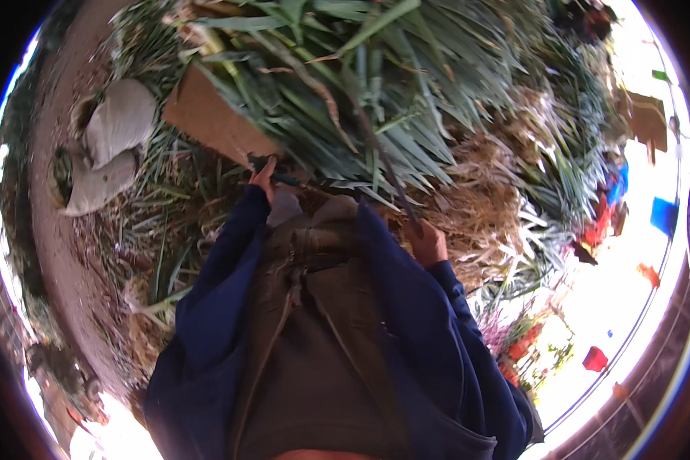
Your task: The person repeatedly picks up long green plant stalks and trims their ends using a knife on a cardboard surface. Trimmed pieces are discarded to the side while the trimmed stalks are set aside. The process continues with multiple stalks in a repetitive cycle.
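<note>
My left hand (pixel 263 179) is closed around the dark green handle (pixel 282 178) of a tool, close in front of my waist. A thin rod-like part seems to run from it toward the right, but blur hides what kind of tool it is. In my right hand (pixel 429 244) is a long, dark, narrow blade (pixel 386 158), probably a machete, slanting up and to the left. Its far end overlaps the leaves of a large heap of leeks (pixel 391 75) before me. Beside my left hand, a brown cardboard sheet (pixel 221 115) lies partly under the leek leaves.
Two whitish sacks (pixel 121 123) rest on the left, by a bare dirt path (pixel 63 230). Cut leaves and trimmings (pixel 167 230) litter the ground around my feet. Dry pale roots (pixel 483 195) lie on the right. Another piece of cardboard (pixel 647 121) is at far right.
</note>
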